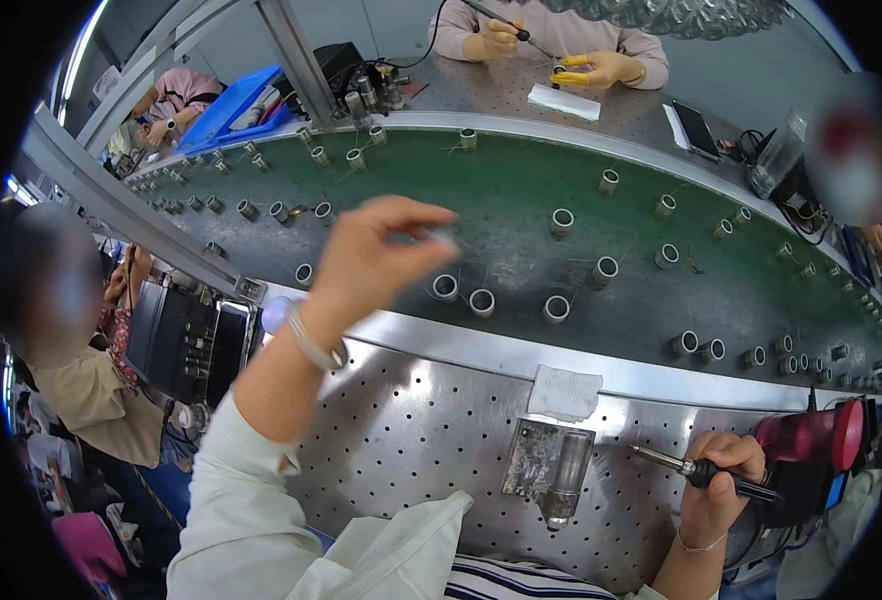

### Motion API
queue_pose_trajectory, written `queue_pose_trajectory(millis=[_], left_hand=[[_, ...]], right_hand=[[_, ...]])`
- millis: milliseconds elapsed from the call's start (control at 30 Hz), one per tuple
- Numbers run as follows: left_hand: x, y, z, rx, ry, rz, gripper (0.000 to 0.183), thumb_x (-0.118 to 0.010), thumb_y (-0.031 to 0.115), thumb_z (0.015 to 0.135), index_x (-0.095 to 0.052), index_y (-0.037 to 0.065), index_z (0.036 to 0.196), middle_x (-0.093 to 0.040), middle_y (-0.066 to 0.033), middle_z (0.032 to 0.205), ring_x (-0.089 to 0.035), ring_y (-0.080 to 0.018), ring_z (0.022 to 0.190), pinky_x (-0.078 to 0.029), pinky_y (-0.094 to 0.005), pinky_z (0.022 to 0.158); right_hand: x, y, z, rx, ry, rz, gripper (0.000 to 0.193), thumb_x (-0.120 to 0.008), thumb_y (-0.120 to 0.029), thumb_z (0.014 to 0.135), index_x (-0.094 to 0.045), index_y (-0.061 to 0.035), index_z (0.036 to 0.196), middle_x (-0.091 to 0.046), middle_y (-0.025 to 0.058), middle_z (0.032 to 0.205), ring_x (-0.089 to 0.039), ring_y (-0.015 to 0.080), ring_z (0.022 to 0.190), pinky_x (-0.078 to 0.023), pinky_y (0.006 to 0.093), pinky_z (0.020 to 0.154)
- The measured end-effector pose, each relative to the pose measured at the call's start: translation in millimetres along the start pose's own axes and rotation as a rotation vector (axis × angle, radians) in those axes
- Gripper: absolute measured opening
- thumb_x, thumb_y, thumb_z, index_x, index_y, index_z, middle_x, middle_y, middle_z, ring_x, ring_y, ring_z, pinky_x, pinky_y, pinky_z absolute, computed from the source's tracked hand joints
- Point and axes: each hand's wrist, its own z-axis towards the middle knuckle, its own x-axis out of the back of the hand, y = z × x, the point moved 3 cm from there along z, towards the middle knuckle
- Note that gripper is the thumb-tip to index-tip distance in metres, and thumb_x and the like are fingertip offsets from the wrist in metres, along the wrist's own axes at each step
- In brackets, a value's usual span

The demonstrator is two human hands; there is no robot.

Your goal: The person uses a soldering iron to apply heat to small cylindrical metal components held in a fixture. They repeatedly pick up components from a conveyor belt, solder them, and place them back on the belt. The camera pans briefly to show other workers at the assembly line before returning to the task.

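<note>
My left hand (376,250) reaches out over the green conveyor belt (501,180), thumb and fingers drawn together in a pinch. A small greyish blur shows at the fingertips, too smeared to name. Just below and to the right of that hand, two short metal cylinders (446,288) with open tops stand on the belt. My right hand (718,485) grips a soldering iron (706,473) by its black handle, tip pointing left over the perforated metal table (411,430). Left of the tip lies a worn metal fixture (549,465) with a rounded cylinder on it.
A folded white cloth (565,393) lies at the belt's near edge. Many similar cylinders with thin wires stand along the belt. A dark red device (811,437) is at the right. Across the belt, a co-worker's hands (586,70) hold an iron. A metal frame post (141,200) rises at left.
</note>
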Motion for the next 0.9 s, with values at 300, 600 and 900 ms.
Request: queue_pose_trajectory(millis=[300, 600, 900], left_hand=[[63.1, -75.7, 26.3, -0.201, 0.274, 1.027, 0.039, -0.078, 0.013, 0.068, -0.066, 0.006, 0.104, -0.061, -0.0107, 0.102, -0.058, -0.0239, 0.090, -0.050, -0.0343, 0.075], [-36.0, 16.5, -21.8, -0.375, -0.146, 0.516, 0.040, -0.079, 0.013, 0.066, -0.067, 0.009, 0.104, -0.055, -0.0089, 0.116, -0.047, -0.0294, 0.112, -0.038, -0.0393, 0.097], [-62.1, 59.2, -34.4, -0.086, -0.490, -0.102, 0.022, -0.078, 0.012, 0.072, -0.067, 0.004, 0.089, -0.057, -0.0091, 0.112, -0.053, -0.0208, 0.102, -0.041, -0.0336, 0.090]], right_hand=[[-3.4, 2.8, 4.4, -0.002, -0.082, 0.015, 0.025, -0.076, -0.013, 0.076, -0.058, 0.0009, 0.085, -0.057, 0.0079, 0.068, -0.051, 0.0139, 0.054, -0.040, 0.0230, 0.049], [-2.1, -2.4, 3.8, -0.058, -0.100, -0.074, 0.030, -0.073, -0.023, 0.079, -0.053, -0.0015, 0.084, -0.053, 0.0059, 0.069, -0.047, 0.0132, 0.057, -0.033, 0.0229, 0.049], [3.3, -2.3, 4.9, 0.000, -0.071, -0.033, 0.028, -0.073, -0.020, 0.079, -0.054, -0.0007, 0.085, -0.054, 0.0073, 0.067, -0.048, 0.0147, 0.056, -0.037, 0.0244, 0.051]])
